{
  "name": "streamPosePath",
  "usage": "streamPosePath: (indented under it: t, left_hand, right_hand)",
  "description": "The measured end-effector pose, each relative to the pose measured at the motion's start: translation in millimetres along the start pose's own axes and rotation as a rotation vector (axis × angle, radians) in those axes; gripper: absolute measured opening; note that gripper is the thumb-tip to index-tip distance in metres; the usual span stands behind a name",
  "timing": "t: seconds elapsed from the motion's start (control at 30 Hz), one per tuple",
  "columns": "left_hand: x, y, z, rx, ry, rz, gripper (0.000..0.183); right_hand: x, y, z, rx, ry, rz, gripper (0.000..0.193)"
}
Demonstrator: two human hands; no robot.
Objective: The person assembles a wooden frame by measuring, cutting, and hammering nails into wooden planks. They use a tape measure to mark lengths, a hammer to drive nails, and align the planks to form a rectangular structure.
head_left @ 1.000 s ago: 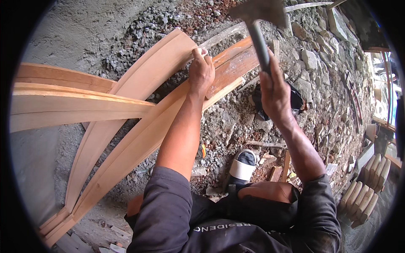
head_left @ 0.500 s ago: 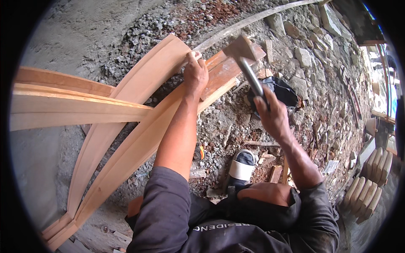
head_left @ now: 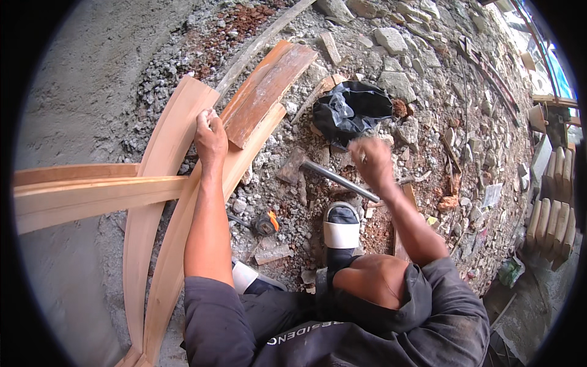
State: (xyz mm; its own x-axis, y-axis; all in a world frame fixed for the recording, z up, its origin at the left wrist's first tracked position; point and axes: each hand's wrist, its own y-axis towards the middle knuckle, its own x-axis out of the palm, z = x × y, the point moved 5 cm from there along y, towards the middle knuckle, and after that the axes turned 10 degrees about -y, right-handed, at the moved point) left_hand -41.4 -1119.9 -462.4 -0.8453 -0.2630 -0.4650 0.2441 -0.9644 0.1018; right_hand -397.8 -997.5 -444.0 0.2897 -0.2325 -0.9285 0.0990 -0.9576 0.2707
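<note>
My left hand (head_left: 211, 136) rests at the upper part of a light wooden frame, between its two curved boards. Its fingertips are pinched together over the left curved board (head_left: 172, 131); what they hold, if anything, is too small to make out. Beside it, a weathered brown plank (head_left: 269, 92) lies on the right curved board (head_left: 168, 275). A hammer (head_left: 339, 180) with a blocky head and metal handle lies on the rubble. Near the end of that handle, my right hand (head_left: 372, 160) is off the tool, its fingers partly curled and blurred by motion.
A black plastic bag (head_left: 351, 116) sits just beyond my right hand. A tape measure (head_left: 266, 224) lies near my sandalled feet. Straight rails (head_left: 98, 194) run left from the frame. Loose stones (head_left: 391, 40) cover the ground, and short wooden posts (head_left: 553, 226) stand at the right.
My right hand has let go of the hammer, which was raised over the brown plank and now lies on the rubble. My left hand stays at the frame as the view shifts.
</note>
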Motion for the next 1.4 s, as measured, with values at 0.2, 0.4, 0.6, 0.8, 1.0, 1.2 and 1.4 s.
streamPosePath:
  t: [0.2, 0.4, 0.6, 0.8, 1.0, 1.2, 1.4]
  left_hand:
    - [0.3, -14.0, -10.0, -0.102, 0.124, -0.046, 0.041]
    - [-5.0, -16.3, -10.8, -0.131, 0.112, -0.008, 0.038]
    - [-1.9, -18.8, -5.5, -0.119, 0.065, 0.066, 0.034]
    - [-4.3, -19.2, -2.8, -0.049, 0.1, 0.084, 0.033]
    - [-2.0, -19.9, -0.4, -0.061, 0.111, 0.073, 0.032]
    - [-2.7, -19.9, -2.2, -0.049, 0.117, 0.077, 0.034]
    - [-1.1, -18.2, -5.0, -0.035, 0.143, 0.053, 0.035]
  right_hand:
    - [13.8, 114.8, 45.5, 0.026, -0.327, -0.504, 0.014]
    - [40.8, 112.2, 40.6, -0.042, -0.309, -0.553, 0.021]
    - [41.6, 102.1, 47.9, -0.045, -0.229, -0.506, 0.02]
    - [39.9, 98.0, 36.9, -0.099, -0.318, -0.468, 0.023]
    - [38.6, 84.8, 34.0, -0.165, -0.351, -0.348, 0.016]
    - [47.1, 71.5, 38.9, -0.085, -0.385, -0.401, 0.011]
    - [50.8, 66.3, 37.4, -0.117, -0.327, -0.415, 0.017]
